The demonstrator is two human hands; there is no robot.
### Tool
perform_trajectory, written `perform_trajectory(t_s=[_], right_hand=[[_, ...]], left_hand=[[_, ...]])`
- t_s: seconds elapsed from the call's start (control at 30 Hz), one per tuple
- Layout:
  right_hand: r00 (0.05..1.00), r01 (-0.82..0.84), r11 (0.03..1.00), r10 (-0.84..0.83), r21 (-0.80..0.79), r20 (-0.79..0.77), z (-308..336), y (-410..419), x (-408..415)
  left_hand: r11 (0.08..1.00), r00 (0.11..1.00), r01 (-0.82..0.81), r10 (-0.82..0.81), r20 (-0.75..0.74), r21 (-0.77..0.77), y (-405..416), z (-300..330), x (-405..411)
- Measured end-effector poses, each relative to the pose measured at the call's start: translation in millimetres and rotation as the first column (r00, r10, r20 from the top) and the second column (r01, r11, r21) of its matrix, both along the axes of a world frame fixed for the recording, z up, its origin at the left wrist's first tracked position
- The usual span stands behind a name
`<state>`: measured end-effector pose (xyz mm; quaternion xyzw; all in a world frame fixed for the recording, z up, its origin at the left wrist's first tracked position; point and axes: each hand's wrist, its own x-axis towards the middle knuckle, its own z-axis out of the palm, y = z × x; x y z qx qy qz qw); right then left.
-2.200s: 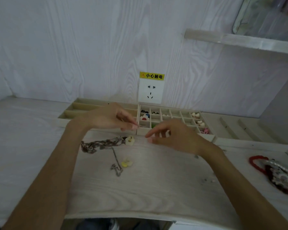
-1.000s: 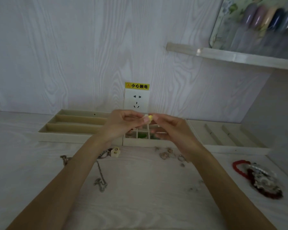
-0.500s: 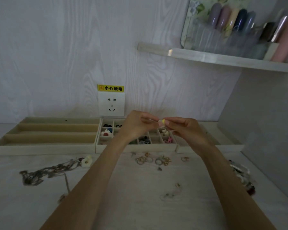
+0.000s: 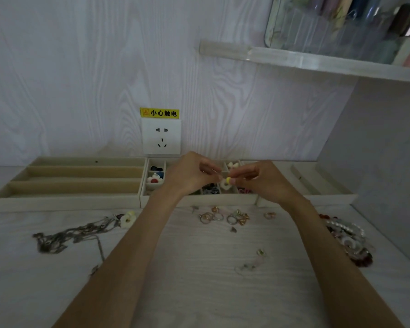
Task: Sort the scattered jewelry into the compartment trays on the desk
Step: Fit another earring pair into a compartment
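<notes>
White and yellow, a small flower-shaped earring (image 4: 225, 183) sits pinched between the fingertips of the left hand (image 4: 190, 176) and the right hand (image 4: 263, 180), held just above the small-celled compartment tray (image 4: 200, 200) at the back of the pale wood-grain desk (image 4: 199, 292). Both hands curl closed on the piece. A long-slotted tray (image 4: 64, 202) lies to the left. Metal rings (image 4: 223, 217) cluster on the desk below the hands; a tangled grey chain (image 4: 69, 236) with a second white flower charm (image 4: 127, 218) lies left, and beaded bracelets (image 4: 348, 240) are heaped at right.
</notes>
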<state>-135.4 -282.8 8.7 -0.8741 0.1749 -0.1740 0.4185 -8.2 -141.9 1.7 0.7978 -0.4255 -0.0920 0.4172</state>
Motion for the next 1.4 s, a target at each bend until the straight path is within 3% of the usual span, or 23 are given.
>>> perform_trajectory(t_s=[0.5, 0.73, 1.03, 1.17, 1.3, 1.4], right_hand=[[0.992, -0.02, 0.912, -0.033, -0.41, -0.122, 0.6, 3.9, 3.6], [0.991, 0.039, 0.937, -0.08, -0.346, -0.106, 0.2, -0.3, 3.2], [0.99, 0.129, 0.952, -0.107, -0.279, 0.094, 10.6, 6.2, -0.4], [0.991, -0.017, 0.984, 0.04, -0.176, 0.124, 17.2, 42.1, 4.4], [0.98, -0.179, 0.957, 0.194, -0.23, 0.044, 11.0, 85.8, 20.1], [0.961, -0.271, 0.914, 0.277, -0.302, -0.024, 6.1, 115.6, 31.5]], left_hand=[[1.0, 1.0, 0.016, -0.016, 0.023, 0.0, -2.1, -2.8, -1.5], [0.999, 0.999, 0.034, -0.034, 0.039, 0.019, -3.2, -4.5, 0.0], [1.0, 0.998, 0.007, -0.006, 0.06, -0.021, 21.2, 17.1, -3.1], [0.999, 0.995, -0.038, 0.042, 0.092, -0.038, 77.2, 25.6, 4.6], [1.0, 0.999, 0.013, -0.013, -0.036, -0.006, 135.1, 30.2, 13.8], [0.994, 0.993, -0.038, 0.026, 0.118, 0.104, 160.8, 20.7, 24.9]])
